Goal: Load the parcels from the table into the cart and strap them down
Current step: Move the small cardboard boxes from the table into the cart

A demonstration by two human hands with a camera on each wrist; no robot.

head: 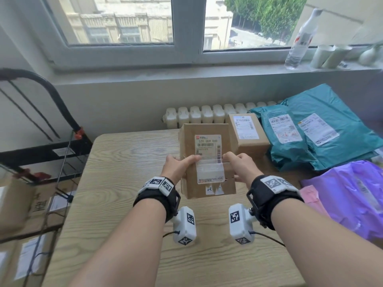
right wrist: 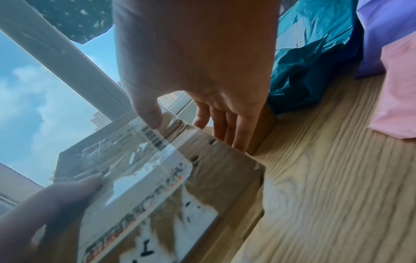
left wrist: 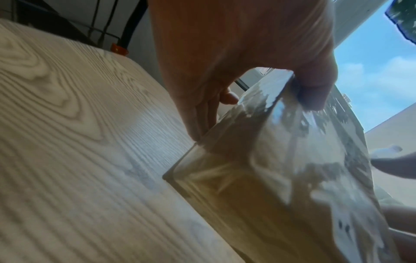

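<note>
A brown cardboard box with a white shipping label is lifted and tilted above the wooden table. My left hand grips its left side, thumb across the top face. My right hand grips its right side, thumb on the label. In the left wrist view the left hand holds the box at its edge. In the right wrist view the right hand has its thumb on the box and its fingers down the side. The black cart stands left of the table.
A second cardboard box, two teal mailer bags, a purple bag and a pink bag lie on the table's right part. Boxes sit low in the cart. A bottle and cups stand on the windowsill.
</note>
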